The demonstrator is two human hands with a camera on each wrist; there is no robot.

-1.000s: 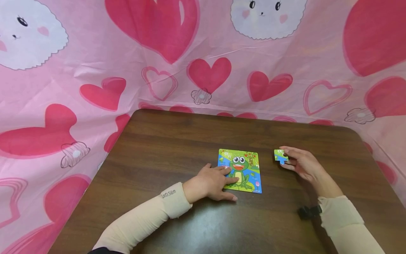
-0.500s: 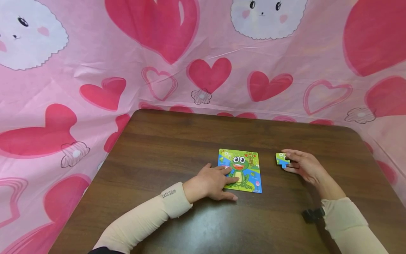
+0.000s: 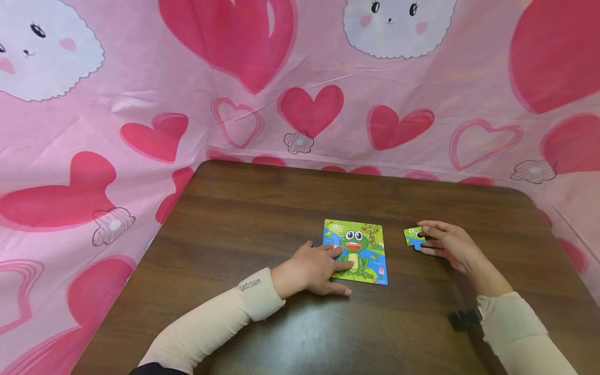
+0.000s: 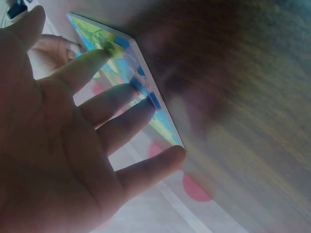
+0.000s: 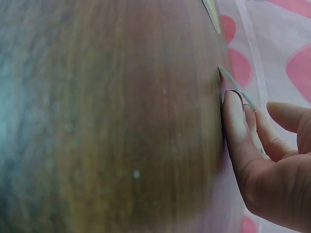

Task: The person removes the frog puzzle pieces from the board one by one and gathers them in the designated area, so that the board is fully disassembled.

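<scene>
A square frog jigsaw puzzle lies flat on the brown table, right of the middle in the head view. My left hand rests over its left side, fingers spread and touching the picture. The left wrist view shows those fingertips along the edge of the puzzle. To the puzzle's right, my right hand pinches a small green and blue puzzle piece with one rounded tab. Seen from the right wrist, this piece is a thin edge tilted at the fingertips, and its face is hidden.
The wooden table reaches back to a pink cloth printed with hearts, which hangs behind and at both sides. A black strap buckle sticks out from the right wrist, above the tabletop.
My right hand has shifted slightly nearer and to the right, and the piece has changed its tilt in the fingers. The left hand stays in place on the puzzle.
</scene>
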